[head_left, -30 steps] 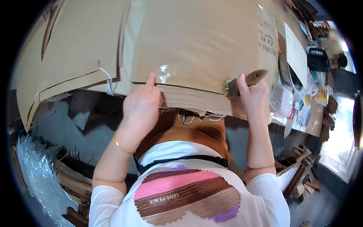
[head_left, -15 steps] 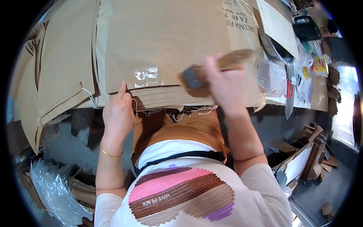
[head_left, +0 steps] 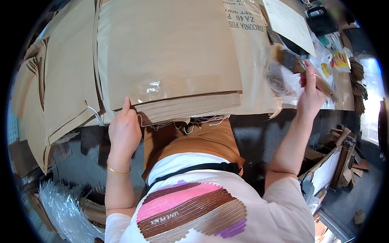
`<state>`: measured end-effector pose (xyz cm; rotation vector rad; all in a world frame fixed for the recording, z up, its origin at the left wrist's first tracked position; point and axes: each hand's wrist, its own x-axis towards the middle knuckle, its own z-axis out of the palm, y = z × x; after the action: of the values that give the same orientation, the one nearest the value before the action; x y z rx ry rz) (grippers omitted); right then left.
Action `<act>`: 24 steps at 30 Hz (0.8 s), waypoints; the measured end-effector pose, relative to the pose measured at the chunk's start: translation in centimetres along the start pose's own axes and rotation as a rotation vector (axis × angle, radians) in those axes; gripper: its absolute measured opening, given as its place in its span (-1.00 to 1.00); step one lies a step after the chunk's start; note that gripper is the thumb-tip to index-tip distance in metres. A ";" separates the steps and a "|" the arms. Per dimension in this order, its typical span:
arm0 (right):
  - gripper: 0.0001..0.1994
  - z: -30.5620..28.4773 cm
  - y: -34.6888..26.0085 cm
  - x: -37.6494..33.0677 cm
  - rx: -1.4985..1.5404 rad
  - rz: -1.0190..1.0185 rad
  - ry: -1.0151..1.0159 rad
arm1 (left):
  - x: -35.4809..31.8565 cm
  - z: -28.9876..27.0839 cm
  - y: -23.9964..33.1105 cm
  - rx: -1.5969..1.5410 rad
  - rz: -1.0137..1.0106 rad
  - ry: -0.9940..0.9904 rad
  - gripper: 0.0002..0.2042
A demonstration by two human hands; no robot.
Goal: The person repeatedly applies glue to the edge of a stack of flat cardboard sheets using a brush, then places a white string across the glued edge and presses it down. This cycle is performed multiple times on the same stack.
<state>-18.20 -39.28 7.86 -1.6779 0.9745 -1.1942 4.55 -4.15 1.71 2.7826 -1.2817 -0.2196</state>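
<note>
Holding brush (head_left: 292, 60) in right hand (head_left: 311, 92), grip closed round handle. Bristle end blurred beside clear plastic bag (head_left: 288, 83); can't tell if touching. Left hand (head_left: 125, 127): index finger on near left corner of brown paper stack (head_left: 174, 52), other fingers curled, undersides hidden; can't tell if holding anything. Stack at near edge of table (head_left: 343, 92), far end cut off. White sheet (head_left: 289, 26) partly covers dark round thing (head_left: 297, 45).
</note>
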 end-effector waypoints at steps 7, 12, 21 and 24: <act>-0.71 -8.7 7.0 0.9 -1.219 -0.601 -0.380 | -1.7 -3.8 0.1 -0.475 0.041 -0.011 -0.91; -0.66 3.0 -1.4 -12.1 -0.048 -0.220 -0.939 | -4.2 -10.5 3.6 -1.011 0.275 -0.168 -0.96; -0.85 1.3 -1.9 -9.4 0.041 0.032 -1.024 | -4.9 -12.3 -2.8 -0.648 0.055 0.268 -0.97; -0.84 0.9 -2.8 -5.6 -0.199 0.059 -0.828 | -1.0 -9.7 -3.9 -0.665 0.027 0.241 -0.95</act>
<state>-18.33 -33.04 8.50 -2.0178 0.6101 -0.2807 8.35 -0.83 10.93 2.1487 -0.9605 -0.2437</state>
